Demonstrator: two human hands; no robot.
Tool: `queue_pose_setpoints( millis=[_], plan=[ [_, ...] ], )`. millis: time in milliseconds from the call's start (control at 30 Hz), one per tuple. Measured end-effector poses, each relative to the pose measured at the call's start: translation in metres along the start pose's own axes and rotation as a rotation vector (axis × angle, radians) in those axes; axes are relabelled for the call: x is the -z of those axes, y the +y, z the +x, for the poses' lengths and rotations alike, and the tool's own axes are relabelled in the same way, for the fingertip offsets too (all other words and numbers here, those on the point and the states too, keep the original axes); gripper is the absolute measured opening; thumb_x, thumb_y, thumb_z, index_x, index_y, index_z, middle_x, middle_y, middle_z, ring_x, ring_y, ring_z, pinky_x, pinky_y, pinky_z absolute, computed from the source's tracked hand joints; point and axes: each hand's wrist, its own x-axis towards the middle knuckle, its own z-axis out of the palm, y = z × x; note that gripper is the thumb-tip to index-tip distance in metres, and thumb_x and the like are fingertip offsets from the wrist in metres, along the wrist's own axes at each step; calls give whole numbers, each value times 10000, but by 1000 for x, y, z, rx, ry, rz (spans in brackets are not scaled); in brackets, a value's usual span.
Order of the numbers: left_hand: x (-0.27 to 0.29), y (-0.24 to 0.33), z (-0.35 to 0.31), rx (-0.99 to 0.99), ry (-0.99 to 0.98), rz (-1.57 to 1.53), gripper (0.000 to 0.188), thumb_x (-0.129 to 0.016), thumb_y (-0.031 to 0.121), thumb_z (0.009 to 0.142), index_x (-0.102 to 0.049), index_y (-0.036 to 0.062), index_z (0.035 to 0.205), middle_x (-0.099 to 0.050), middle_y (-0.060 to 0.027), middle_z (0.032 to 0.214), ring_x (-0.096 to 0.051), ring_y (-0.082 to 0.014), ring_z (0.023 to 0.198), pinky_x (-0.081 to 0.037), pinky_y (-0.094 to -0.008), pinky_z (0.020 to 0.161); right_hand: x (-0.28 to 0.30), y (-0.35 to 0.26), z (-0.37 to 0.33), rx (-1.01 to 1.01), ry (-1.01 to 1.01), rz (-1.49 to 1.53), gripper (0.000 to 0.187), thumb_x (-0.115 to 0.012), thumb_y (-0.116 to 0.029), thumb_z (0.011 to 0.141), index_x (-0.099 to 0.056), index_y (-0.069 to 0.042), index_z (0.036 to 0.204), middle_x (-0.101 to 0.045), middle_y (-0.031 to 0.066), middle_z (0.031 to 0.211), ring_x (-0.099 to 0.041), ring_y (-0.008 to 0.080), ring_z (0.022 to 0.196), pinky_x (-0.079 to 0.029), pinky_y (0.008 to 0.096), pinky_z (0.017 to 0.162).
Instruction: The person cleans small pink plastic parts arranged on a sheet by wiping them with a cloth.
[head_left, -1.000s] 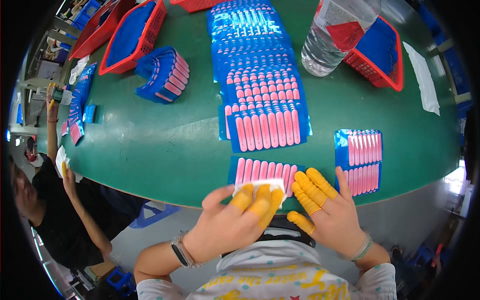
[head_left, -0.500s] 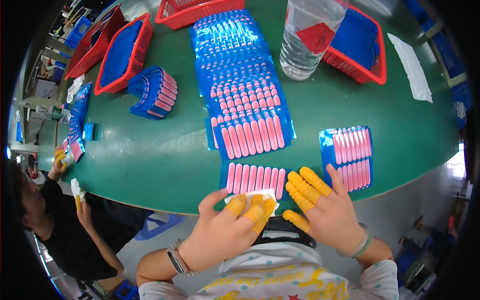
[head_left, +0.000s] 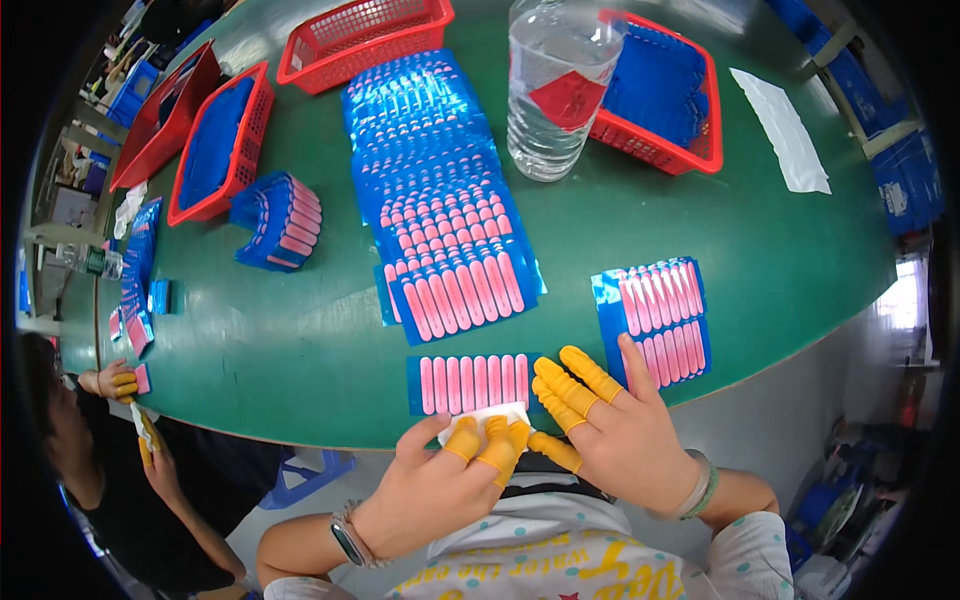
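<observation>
At far left, a co-worker's hand (head_left: 119, 380), some fingers capped in yellow, rests at the edge of a green desk (head_left: 330, 350). In the upper left, a red basket (head_left: 255, 130) holds blue material; below it, a curled stack (head_left: 278, 222) of pink-striped blue sheets stands on its edge. Further right, a long fan (head_left: 445, 200) of similar sheets slopes from the top toward the centre.

At lower centre, the worker's left hand (head_left: 425, 490) grips a folded white cloth (head_left: 470, 425) under capped fingers, laid over the lower edge of a single sheet (head_left: 475, 385), which lies flat near the front of the desk. Even, light pressure along the pink bars would likely serve best, so that the thin sheet neither buckles nor slides.

Above, a clear bottle (head_left: 545, 150) stands by another red basket (head_left: 690, 160). Below, the right hand (head_left: 615, 430) grips nothing visible; its fingers lie extended and close together, the foremost at the sheet's right end. Firm, flat fingertips there should steady it. Whether the bare little finger touches the neighbouring pair (head_left: 655, 320) of sheets cannot be told. At upper right lies a white strip (head_left: 780, 130).
</observation>
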Motion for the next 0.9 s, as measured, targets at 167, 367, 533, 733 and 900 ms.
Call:
queue_pose_setpoints(
  millis=[167, 367, 533, 733, 900],
  plan=[
    [-14, -28, 44, 74, 90, 132, 381, -674, 217, 762, -739, 148, 1131, -625, -3, 1111, -587, -173, 1078, -277, -521, 1048, 5, -5, 2, -44, -31, 25, 445, -698, -345, 847, -716, 11, 1113, -674, 110, 1213, -565, 273, 1249, -207, 630, 1163],
    [-9, -9, 38, -51, 3, 377, 312, -586, 165, 838, -722, 51, 1095, -638, -41, 1123, -610, -189, 1058, -374, -435, 999, 9, -14, 2, -72, -92, 5, 497, -699, -371, 821, -704, 15, 1134, -632, 115, 1289, -517, 298, 1293, -200, 664, 1146],
    [6, -3, 25, -206, -18, 353, 302, -617, 212, 813, -727, 89, 1066, -635, 12, 1132, -613, -153, 1011, -387, -366, 969, 14, -13, 1, -51, -178, -40, 541, -694, -363, 810, -672, 14, 1197, -590, 111, 1361, -509, 302, 1300, -202, 676, 1136],
    [-11, -15, -2, 70, 136, -238, 312, -666, 179, 777, -739, 162, 1080, -641, 39, 1061, -575, -117, 990, -345, -420, 1017, 12, -13, 4, -88, -231, -20, 628, -739, -406, 783, -638, -31, 1276, -561, 82, 1409, -471, 297, 1355, -146, 690, 1144],
    [-26, -38, -48, 456, 294, -311, 311, -714, 140, 793, -771, 239, 1082, -661, 21, 1131, -581, -180, 1031, -293, -480, 1024, 15, -11, 6, -119, -262, -1, 643, -757, -397, 775, -625, -70, 1313, -555, 61, 1419, -465, 282, 1365, -139, 688, 1147]
  ],
)
